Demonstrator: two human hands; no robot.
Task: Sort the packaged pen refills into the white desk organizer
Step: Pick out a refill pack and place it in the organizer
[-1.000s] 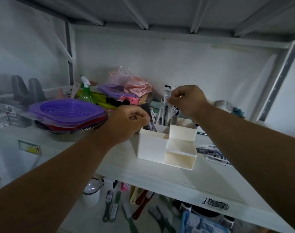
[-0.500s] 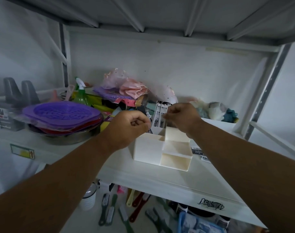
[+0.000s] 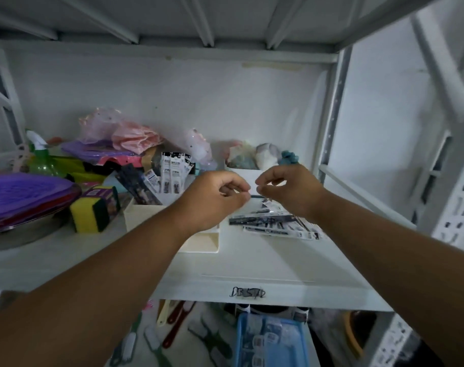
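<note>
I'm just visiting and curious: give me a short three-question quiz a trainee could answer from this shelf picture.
1. True or false: some packaged refills already stand upright in the white organizer.
2. The loose pile of refill packs lies on the shelf to which side of the organizer? A) left B) right C) on top of it
3. Fill in: the sponge beside the organizer is yellow and ____.

Key
1. True.
2. B; the pile lies under the right hand, while the left hand is over the organizer.
3. Green.
</note>
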